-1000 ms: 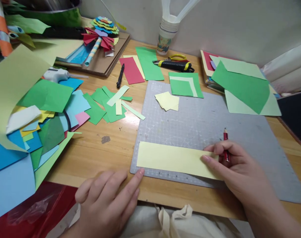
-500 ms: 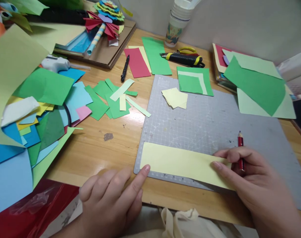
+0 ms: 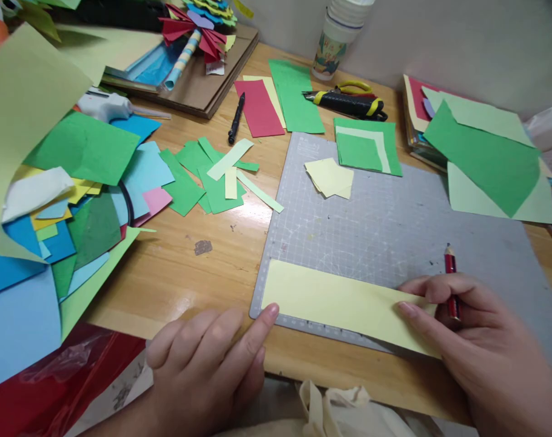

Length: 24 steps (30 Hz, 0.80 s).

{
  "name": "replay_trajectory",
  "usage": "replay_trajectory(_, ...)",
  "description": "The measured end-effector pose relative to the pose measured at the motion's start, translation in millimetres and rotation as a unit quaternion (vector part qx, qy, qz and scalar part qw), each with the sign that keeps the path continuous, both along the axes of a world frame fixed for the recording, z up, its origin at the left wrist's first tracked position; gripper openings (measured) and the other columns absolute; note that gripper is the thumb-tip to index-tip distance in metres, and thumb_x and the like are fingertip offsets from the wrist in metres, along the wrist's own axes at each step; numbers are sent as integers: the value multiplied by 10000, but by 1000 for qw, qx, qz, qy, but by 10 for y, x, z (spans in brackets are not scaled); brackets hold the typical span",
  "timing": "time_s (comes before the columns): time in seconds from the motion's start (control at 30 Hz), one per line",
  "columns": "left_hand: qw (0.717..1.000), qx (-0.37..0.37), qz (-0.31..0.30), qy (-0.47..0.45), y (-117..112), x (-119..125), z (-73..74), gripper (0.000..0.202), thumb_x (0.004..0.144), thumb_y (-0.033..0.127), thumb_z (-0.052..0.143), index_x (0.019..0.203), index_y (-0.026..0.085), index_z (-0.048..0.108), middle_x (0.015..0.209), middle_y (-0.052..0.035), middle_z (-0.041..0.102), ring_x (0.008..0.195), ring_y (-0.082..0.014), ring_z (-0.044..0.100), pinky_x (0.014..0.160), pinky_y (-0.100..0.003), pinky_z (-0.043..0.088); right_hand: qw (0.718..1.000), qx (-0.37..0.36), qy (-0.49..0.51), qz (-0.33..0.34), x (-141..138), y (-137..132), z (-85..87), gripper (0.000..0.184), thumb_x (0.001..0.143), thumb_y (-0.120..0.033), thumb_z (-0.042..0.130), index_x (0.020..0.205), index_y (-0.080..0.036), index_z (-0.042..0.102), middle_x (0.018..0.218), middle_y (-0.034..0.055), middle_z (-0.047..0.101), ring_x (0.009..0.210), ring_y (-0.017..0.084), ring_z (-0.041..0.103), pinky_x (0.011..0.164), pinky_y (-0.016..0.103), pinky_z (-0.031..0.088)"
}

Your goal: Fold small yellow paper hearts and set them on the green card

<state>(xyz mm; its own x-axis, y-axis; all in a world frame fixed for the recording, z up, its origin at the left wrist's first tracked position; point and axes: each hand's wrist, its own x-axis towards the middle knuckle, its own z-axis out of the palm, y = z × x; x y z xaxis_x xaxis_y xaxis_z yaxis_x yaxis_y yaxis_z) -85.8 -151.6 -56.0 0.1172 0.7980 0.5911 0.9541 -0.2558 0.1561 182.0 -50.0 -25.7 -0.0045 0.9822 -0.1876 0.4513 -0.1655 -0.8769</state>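
A pale yellow paper strip (image 3: 335, 303) lies along the near edge of the grey cutting mat (image 3: 380, 237). My right hand (image 3: 476, 328) pinches its right end between thumb and fingers, lifting that end slightly. A dark red pencil (image 3: 451, 267) is tucked upright among the same fingers, its tip pointing away from me. With its index finger stretched out, my left hand (image 3: 212, 358) touches the strip's lower left corner. The other left fingers are loosely bent and hold nothing. Farther back on the mat are pale yellow cut pieces (image 3: 330, 178) and green squares (image 3: 367, 149).
Green paper scraps (image 3: 221, 188) and a black pen (image 3: 236, 118) lie left of the mat. Behind it rest a utility knife (image 3: 349, 106) and paper cups (image 3: 335, 45). Coloured paper (image 3: 89, 149) and a glue gun (image 3: 103, 104) crowd the left; more sheets (image 3: 489, 158) are stacked right.
The whole view has shifted slightly, so things appear a little farther right. Both hands keep the same hold on the strip.
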Motion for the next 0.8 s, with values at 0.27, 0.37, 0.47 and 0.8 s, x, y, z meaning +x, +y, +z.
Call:
replay_trajectory(0.27, 1000, 13, 1, -5, -6, -9, -33, 244, 824, 205, 557, 998, 243, 724, 724, -18, 620, 695, -179, 518, 610, -336, 300, 1000, -4, -1, -16, -60, -14, 52, 351, 622, -347, 796, 709, -222, 480, 829, -10, 606, 672, 114, 521, 529, 137, 430)
replay_trajectory(0.37, 1000, 15, -1, 1, -4, -16, -37, 247, 823, 210, 557, 1002, 238, 725, 731, -18, 611, 690, -175, 515, 610, -335, 299, 1000, 4, -8, 0, -14, -9, 30, 339, 626, -327, 793, 711, -227, 480, 832, -10, 610, 678, 116, 534, 532, 135, 438)
replay_trajectory(0.47, 1000, 13, -3, 5, -5, -21, -39, 251, 819, 211, 559, 1006, 235, 725, 741, -20, 604, 697, -174, 515, 618, -335, 302, 1000, 17, -16, 12, 28, 2, -2, 330, 639, -330, 784, 719, -232, 479, 836, -11, 616, 678, 115, 547, 534, 135, 443)
replay_trajectory(0.8, 1000, 7, -3, 4, 4, -24, -15, 264, 788, 215, 577, 1000, 232, 732, 725, -23, 626, 687, -182, 523, 610, -332, 312, 999, 18, -31, 14, -24, -13, 31, 296, 650, -315, 769, 704, -225, 492, 831, -2, 607, 716, 145, 547, 574, 194, 433)
